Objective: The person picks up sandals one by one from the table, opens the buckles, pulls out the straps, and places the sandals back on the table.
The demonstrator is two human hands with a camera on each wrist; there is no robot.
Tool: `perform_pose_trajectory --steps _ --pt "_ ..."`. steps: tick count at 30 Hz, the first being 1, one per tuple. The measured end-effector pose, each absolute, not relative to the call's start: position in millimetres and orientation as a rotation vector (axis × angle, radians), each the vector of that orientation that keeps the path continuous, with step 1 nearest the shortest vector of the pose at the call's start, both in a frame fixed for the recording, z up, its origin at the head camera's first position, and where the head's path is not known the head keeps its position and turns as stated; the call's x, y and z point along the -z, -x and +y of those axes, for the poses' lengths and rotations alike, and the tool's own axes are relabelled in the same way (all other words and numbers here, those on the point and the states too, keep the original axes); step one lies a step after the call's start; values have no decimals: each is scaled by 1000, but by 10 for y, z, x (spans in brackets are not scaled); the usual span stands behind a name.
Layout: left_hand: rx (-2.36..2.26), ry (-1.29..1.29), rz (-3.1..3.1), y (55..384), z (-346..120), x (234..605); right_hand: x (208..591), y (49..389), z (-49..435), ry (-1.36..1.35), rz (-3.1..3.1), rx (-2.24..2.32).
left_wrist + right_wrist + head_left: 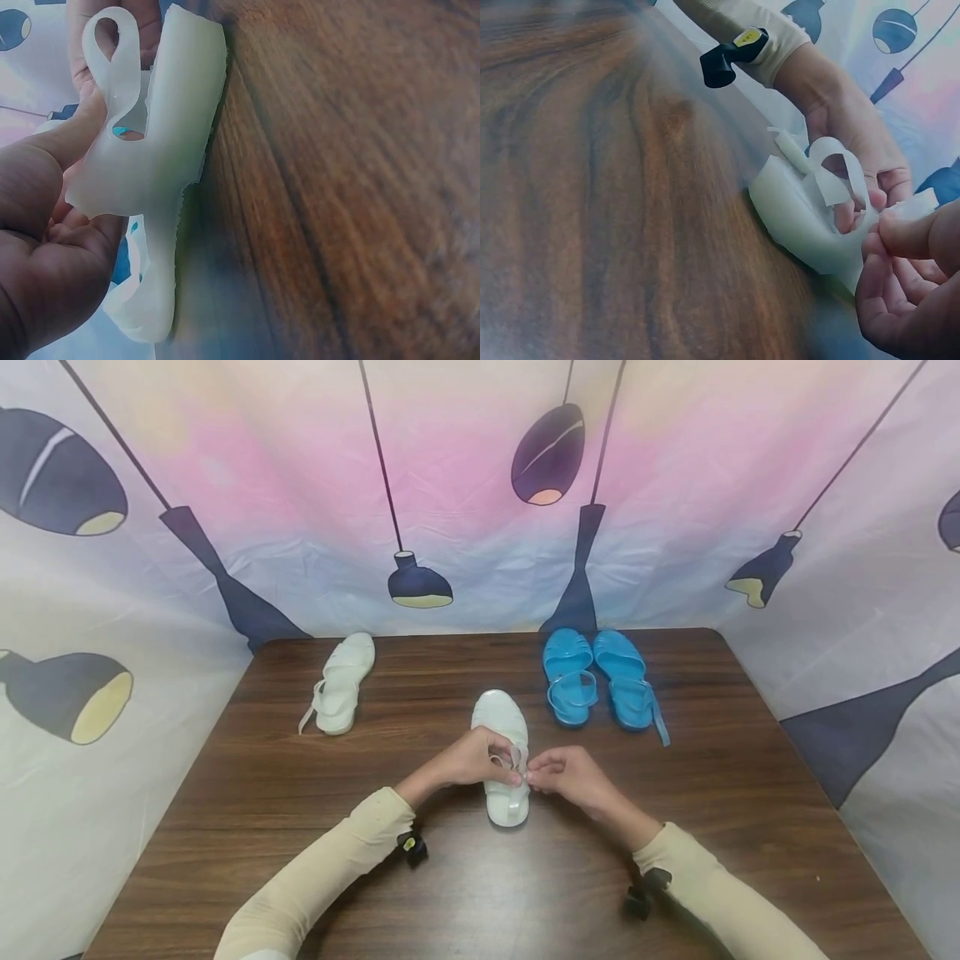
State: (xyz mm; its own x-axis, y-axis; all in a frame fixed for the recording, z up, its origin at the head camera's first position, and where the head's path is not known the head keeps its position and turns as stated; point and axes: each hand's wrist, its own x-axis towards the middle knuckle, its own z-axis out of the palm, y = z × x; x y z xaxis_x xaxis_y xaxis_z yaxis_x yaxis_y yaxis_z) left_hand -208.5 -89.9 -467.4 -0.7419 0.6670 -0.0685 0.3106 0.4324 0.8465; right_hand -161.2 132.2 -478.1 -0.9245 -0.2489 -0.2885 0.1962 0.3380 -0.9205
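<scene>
A white jelly sandal [501, 714] lies sole-down in the middle of the table, its toe pointing away from me. From its left side my left hand [471, 757] reaches over and holds the ankle strap [124, 67] between thumb and fingers. At the right side my right hand [572, 777] pinches the strap near its end, thumb against index finger. The strap's short tip [919, 204] pokes out past the right thumb in the right wrist view. A loop of strap stands up above the heel. The fingers partly hide where the strap meets the sandal's side.
Another white sandal [348, 672] lies at the back left, its strap hanging loose. Two blue sandals [567, 652] sit side by side at the back right, the right one's strap trailing outward. A printed cloth [480, 527] hangs behind the brown wooden table [360, 860].
</scene>
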Motion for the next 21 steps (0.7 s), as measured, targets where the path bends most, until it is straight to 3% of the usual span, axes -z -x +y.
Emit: perform_pose_trajectory --steps 5,21 --pt "-1239 -857 2289 2088 -884 4678 4782 1619 1321 -21 2261 1636" --pt "-1281 -890 2236 2119 -906 4713 4778 1587 1375 133 2366 1591"
